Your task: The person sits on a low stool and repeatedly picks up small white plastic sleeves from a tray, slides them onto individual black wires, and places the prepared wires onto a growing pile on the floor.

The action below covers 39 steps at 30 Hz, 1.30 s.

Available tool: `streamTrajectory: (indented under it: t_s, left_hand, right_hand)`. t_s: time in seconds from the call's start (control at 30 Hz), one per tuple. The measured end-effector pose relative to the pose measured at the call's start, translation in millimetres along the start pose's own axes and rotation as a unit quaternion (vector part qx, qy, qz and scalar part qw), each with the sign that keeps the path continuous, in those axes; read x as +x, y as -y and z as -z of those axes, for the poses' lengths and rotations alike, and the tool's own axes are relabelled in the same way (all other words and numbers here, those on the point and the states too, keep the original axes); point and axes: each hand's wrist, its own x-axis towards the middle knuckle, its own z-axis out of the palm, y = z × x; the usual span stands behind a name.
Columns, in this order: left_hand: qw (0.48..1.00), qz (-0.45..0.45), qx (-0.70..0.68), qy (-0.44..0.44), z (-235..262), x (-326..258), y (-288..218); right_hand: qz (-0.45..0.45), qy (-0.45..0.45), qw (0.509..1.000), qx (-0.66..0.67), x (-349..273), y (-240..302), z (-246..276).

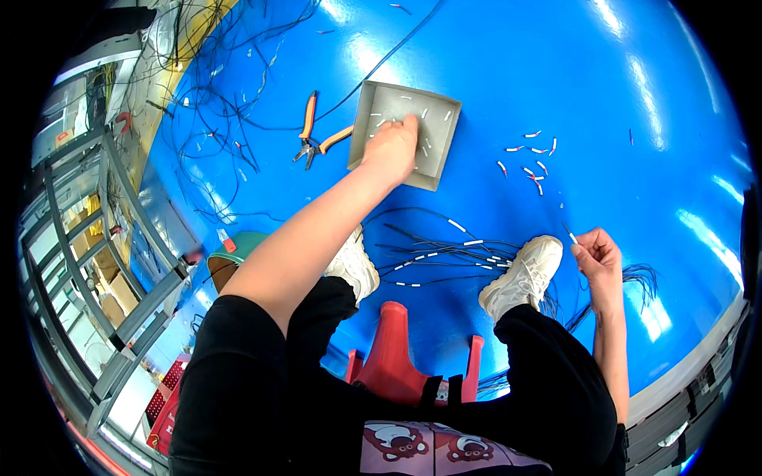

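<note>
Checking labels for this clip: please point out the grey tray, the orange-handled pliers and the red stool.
grey tray point(441, 163): head view, bare floor of the tray near its right wall.
orange-handled pliers point(309, 119): head view, upper orange handle.
red stool point(392, 361): head view, seat between the legs.

I see a glossy blue floor point(603, 95) w/ white glare streaks. Grey tray point(440, 135), small white bits inside. Pliers point(311, 127): orange handles, dark metal head. Wires point(444, 254) black w/ white sleeves; loose terminals point(533, 163) white w/ red tips. Shoes point(524, 274) white/cream. Trousers point(238, 381) black. Stool point(390, 357) red. Shirt hem point(429, 448) pinkish w/ brown-red bear print. Teal-rimmed bin point(238, 247), brown inside.
</note>
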Motion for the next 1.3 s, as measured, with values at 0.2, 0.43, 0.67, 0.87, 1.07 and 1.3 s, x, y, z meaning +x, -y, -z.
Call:
streamTrajectory:
  t_s: [0.2,0.43,0.67,0.87,1.07,1.3]
  left_hand:
    - [0.99,-0.005,-0.011,-0.139,-23,40,19]
    - [0.984,-0.019,0.057,-0.17,-29,46,22]
    - [0.799,-0.002,-0.581,-0.153,11,-6,-60]
    - [0.589,-0.048,-0.802,0.092,-11,-60,-174]
    - [0.57,0.006,-0.813,0.119,-21,-76,-206]
    - [0.6,0.002,-0.792,0.114,-19,-74,-223]
  right_hand:
    - [-0.01,0.004,1.0,0.016,-5,4,1]
    - [0.054,0.013,0.998,-0.023,3,-3,7]
    - [0.04,0.043,0.995,0.082,-6,-18,15]
    - [0.106,0.029,0.984,0.137,-10,-5,21]
    - [0.095,0.01,0.982,0.162,-16,-22,28]
    - [0.093,0.011,0.979,0.182,-16,-29,37]
